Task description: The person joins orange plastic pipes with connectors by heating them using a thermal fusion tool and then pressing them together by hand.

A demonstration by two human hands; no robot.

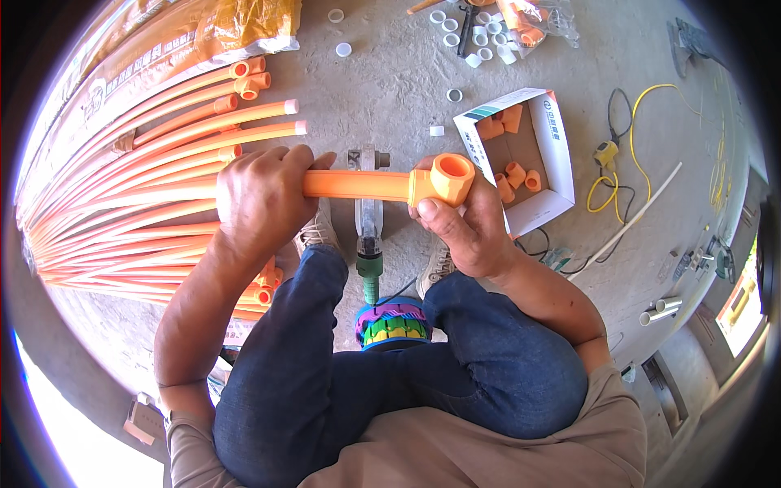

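My left hand (268,191) is wrapped round a long orange plastic pipe (358,185), close to its right end. On that end sits an orange elbow fitting (443,180), its open mouth facing up. My right hand (480,232) grips the elbow from the right, thumb against its near side. Below the pipe, between my knees, stands a pipe welding tool (369,220) with a green handle (369,272); the pipe crosses over it. Whether pipe and tool touch I cannot tell.
Many orange pipes (146,203) lie fanned out at the left, some with elbows. An open white box (557,154) at the right holds several orange fittings. White caps (480,37) lie scattered at the back. A yellow cable (639,122) and a pale pipe (634,215) cross the floor.
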